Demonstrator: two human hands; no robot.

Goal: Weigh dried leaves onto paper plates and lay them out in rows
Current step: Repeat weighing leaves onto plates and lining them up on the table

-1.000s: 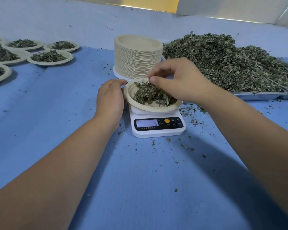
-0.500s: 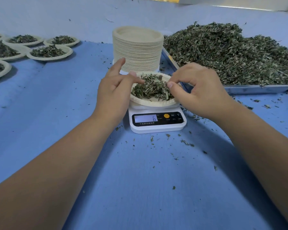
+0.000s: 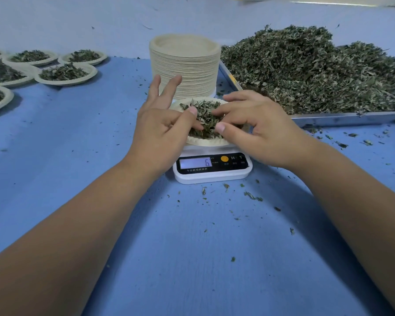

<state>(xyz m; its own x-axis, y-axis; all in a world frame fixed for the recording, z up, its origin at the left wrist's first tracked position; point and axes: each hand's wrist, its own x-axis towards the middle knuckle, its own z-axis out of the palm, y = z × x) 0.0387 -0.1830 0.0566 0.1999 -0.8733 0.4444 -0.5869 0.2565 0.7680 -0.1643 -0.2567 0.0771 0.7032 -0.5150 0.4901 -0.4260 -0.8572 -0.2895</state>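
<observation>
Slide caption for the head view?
Weighing: left hand and right hand touch dried leaves on a paper plate on a scale reading 6, beside a plate stack and heaped tray.

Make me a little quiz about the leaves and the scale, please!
1. True or false: the plate of leaves in the middle sits on the scale.
2. Which digit does the scale's display show? A) 2 B) 6 C) 9
3. Fill in the gap: the tall stack of empty plates stands ___ the scale.

Key: 1 true; 2 B; 3 behind.
</observation>
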